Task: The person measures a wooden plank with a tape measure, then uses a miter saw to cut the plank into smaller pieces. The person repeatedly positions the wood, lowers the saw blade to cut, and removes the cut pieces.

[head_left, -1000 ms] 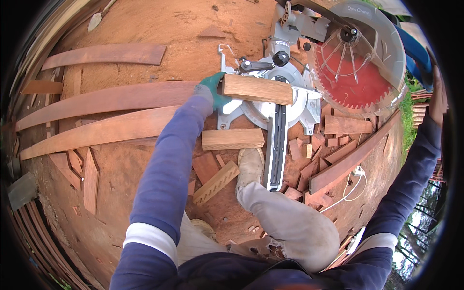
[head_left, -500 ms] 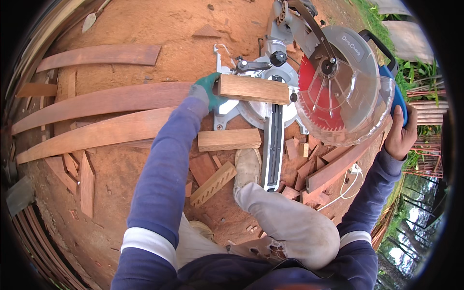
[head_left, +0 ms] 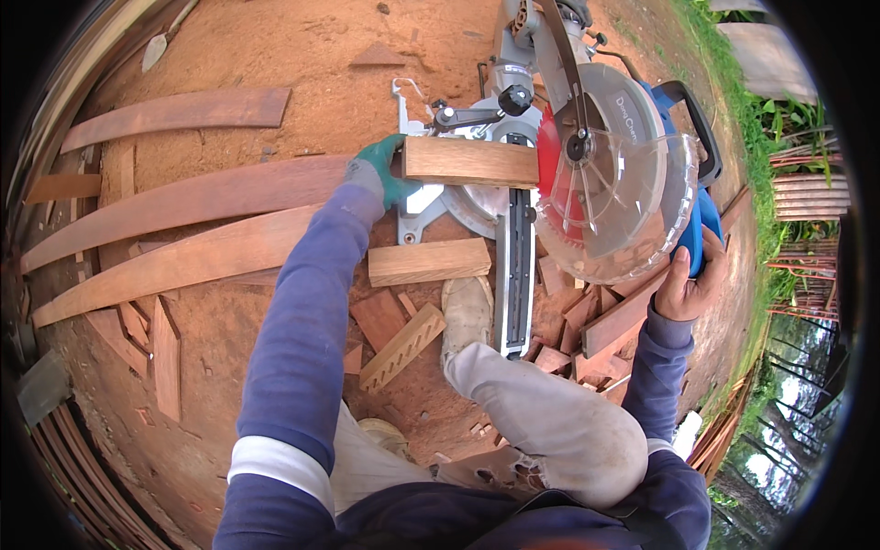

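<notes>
My left hand (head_left: 378, 170), in a green and grey glove, grips the left end of a brown wooden block (head_left: 470, 161). The block lies across the base of a mitre saw, its right end beside the red saw blade (head_left: 555, 174). Around the blade is a clear plastic guard (head_left: 632, 215). My bare right hand (head_left: 692, 286) is closed round the blue saw handle (head_left: 698, 236) to the right of the guard. A slotted metal arm (head_left: 519, 275) runs from the saw base toward my knee.
A second wooden block (head_left: 429, 262) rests by my shoe (head_left: 467, 312), with a notched wood piece (head_left: 401, 350) nearby. Long curved boards (head_left: 183, 252) lie to the left. Offcuts (head_left: 587, 321) are heaped right of the metal arm. A trowel (head_left: 155, 51) lies far left.
My right hand has brought the saw head to the left and lower, so the red blade now stands close to the block's right end. My left hand keeps its hold.
</notes>
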`<action>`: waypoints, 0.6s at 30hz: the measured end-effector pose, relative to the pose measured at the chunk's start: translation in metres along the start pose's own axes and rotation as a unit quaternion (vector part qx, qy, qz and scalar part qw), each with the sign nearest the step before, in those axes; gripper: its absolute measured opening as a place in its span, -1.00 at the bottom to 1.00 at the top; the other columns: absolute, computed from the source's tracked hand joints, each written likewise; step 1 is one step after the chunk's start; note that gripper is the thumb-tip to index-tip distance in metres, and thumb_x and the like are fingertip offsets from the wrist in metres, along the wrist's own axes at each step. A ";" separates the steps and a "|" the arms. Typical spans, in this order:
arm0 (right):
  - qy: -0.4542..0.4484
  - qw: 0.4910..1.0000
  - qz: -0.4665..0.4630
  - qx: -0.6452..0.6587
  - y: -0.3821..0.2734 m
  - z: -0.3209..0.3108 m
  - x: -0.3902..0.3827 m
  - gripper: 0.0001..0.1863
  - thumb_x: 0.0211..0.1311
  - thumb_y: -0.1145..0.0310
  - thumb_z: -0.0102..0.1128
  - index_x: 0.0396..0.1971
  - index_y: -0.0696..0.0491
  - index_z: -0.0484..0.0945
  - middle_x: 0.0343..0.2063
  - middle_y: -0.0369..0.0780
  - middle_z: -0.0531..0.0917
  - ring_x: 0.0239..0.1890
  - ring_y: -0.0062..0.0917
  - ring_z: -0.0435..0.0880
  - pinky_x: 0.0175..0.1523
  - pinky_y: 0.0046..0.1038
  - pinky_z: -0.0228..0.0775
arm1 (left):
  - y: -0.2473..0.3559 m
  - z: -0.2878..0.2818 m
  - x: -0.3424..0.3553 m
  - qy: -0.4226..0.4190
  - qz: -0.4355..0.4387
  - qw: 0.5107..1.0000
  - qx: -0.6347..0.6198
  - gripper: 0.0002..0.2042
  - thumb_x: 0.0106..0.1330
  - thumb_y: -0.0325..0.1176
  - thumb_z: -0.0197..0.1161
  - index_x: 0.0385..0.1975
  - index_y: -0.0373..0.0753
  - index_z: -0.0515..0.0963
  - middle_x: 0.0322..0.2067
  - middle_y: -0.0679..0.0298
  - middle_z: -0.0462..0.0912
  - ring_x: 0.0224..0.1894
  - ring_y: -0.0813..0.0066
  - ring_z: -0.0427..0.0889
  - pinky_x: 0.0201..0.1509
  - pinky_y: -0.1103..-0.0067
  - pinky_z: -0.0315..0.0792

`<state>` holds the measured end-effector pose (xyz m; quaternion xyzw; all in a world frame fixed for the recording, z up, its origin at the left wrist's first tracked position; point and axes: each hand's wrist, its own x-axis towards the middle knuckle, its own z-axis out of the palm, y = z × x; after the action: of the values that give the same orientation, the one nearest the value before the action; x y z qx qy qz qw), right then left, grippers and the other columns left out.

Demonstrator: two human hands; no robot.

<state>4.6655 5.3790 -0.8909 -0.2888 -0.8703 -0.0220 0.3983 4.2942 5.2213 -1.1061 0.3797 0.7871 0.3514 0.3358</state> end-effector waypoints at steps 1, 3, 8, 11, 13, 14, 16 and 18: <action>0.008 1.000 0.004 0.013 0.001 0.001 0.000 -0.73 0.27 0.38 0.23 -0.14 0.25 0.54 -0.07 0.01 0.68 -0.04 -0.23 0.62 0.18 -0.26 0.34 | 0.002 -0.001 -0.001 -0.001 0.004 1.000 -0.008 -0.20 -0.08 -0.22 0.61 0.27 -0.16 0.46 0.14 0.05 0.63 0.21 0.13 0.59 0.30 0.36 0.47; 0.012 1.000 0.010 0.027 0.001 0.002 -0.001 -0.73 0.27 0.38 0.24 -0.13 0.25 0.54 -0.06 0.01 0.68 -0.03 -0.23 0.62 0.19 -0.26 0.34 | 0.005 -0.003 -0.003 -0.004 0.000 1.000 0.004 -0.19 -0.07 -0.28 0.62 0.28 -0.22 0.44 0.13 0.06 0.64 0.21 0.15 0.59 0.29 0.38 0.47; 0.013 1.000 0.006 0.012 0.002 0.002 -0.002 -0.72 0.29 0.36 0.25 -0.12 0.25 0.54 -0.05 0.01 0.68 -0.02 -0.23 0.62 0.20 -0.26 0.34 | 0.010 -0.005 -0.006 -0.004 -0.011 1.000 0.000 -0.20 -0.08 -0.28 0.62 0.28 -0.19 0.45 0.13 0.06 0.64 0.21 0.14 0.60 0.28 0.38 0.47; 0.008 1.000 0.003 0.005 0.004 0.001 -0.004 -0.72 0.29 0.35 0.25 -0.12 0.24 0.54 -0.05 0.01 0.68 -0.02 -0.22 0.62 0.20 -0.26 0.34 | 0.007 -0.003 -0.004 0.002 0.001 1.000 -0.004 -0.20 -0.09 -0.29 0.62 0.27 -0.19 0.46 0.13 0.06 0.64 0.20 0.13 0.60 0.28 0.38 0.47; 0.013 1.000 -0.001 -0.004 0.006 0.001 -0.004 -0.72 0.30 0.35 0.26 -0.13 0.24 0.54 -0.05 0.01 0.68 -0.02 -0.23 0.62 0.19 -0.27 0.34 | 0.004 -0.001 -0.002 0.002 0.009 1.000 -0.009 -0.21 -0.09 -0.30 0.62 0.26 -0.19 0.48 0.12 0.06 0.65 0.19 0.14 0.61 0.27 0.38 0.48; 0.014 1.000 -0.004 -0.015 0.006 0.001 -0.004 -0.72 0.30 0.35 0.26 -0.13 0.24 0.54 -0.05 0.01 0.68 -0.02 -0.23 0.62 0.19 -0.27 0.35 | 0.002 0.000 -0.001 0.002 0.011 1.000 -0.014 -0.22 -0.09 -0.30 0.62 0.25 -0.19 0.48 0.12 0.07 0.65 0.19 0.14 0.61 0.27 0.37 0.48; 0.011 1.000 0.006 0.013 0.006 0.002 -0.004 -0.73 0.30 0.35 0.26 -0.15 0.24 0.54 -0.05 0.01 0.68 -0.03 -0.23 0.62 0.18 -0.27 0.35 | 0.000 0.001 -0.001 0.008 0.017 1.000 -0.017 -0.23 -0.10 -0.31 0.62 0.24 -0.18 0.49 0.12 0.07 0.65 0.18 0.15 0.62 0.26 0.38 0.49; 0.008 0.999 0.010 0.029 0.005 0.003 -0.004 -0.73 0.30 0.35 0.26 -0.15 0.24 0.54 -0.05 0.01 0.68 -0.03 -0.23 0.62 0.17 -0.28 0.35 | -0.001 0.002 -0.001 0.016 0.021 1.000 -0.007 -0.24 -0.10 -0.32 0.61 0.24 -0.18 0.50 0.12 0.06 0.65 0.18 0.15 0.62 0.26 0.38 0.49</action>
<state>4.6679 5.3819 -0.8972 -0.2858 -0.8643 0.0054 0.4140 4.2958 5.2204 -1.1079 0.3878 0.7818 0.3701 0.3184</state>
